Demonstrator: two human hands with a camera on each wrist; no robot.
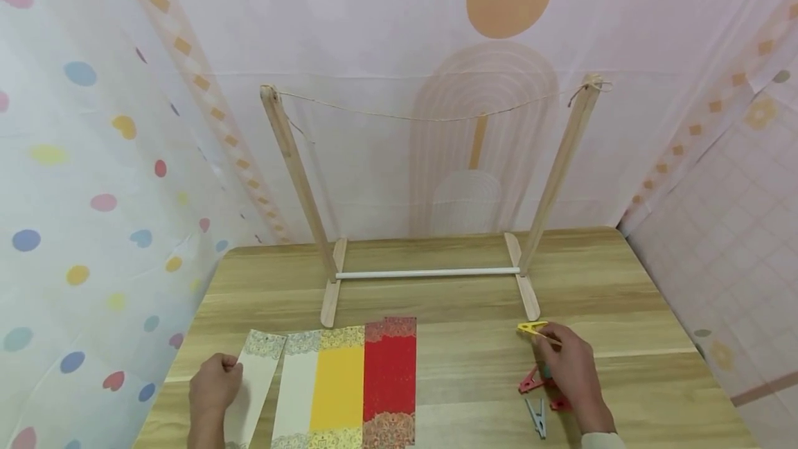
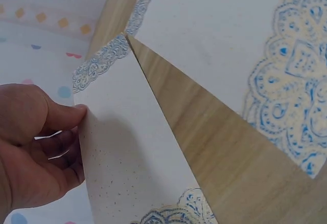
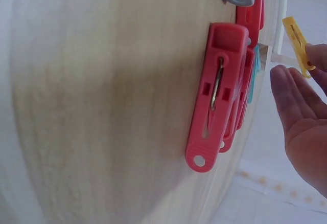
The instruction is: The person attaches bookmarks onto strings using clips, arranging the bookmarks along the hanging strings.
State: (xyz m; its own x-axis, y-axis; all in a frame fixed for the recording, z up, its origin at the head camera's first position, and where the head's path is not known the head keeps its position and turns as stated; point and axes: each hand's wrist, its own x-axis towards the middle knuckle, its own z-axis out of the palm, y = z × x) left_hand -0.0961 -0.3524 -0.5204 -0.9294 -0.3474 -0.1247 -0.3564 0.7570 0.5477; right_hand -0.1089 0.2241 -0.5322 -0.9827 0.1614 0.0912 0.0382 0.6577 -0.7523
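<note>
At the front left, my left hand (image 1: 214,386) pinches the left edge of a white paper strip (image 1: 257,373) with a lacy blue-and-cream border. In the left wrist view the thumb of that hand (image 2: 36,147) lies on the strip's edge (image 2: 122,142), which is tilted up off the table. My right hand (image 1: 570,366) holds a yellow clothespin (image 1: 532,328) between thumb and fingers, above several other clothespins. The right wrist view shows the yellow clothespin (image 3: 297,45) near the fingertips, with a red clothespin (image 3: 217,96) lying close to the camera.
Beside the held strip lie white (image 1: 296,386), yellow (image 1: 339,386) and red (image 1: 390,376) patterned papers, overlapping. Behind them stands a wooden frame (image 1: 299,179) with a string (image 1: 399,116) tied between its posts and a white bar (image 1: 427,273) low down. A grey clothespin (image 1: 537,418) lies front right.
</note>
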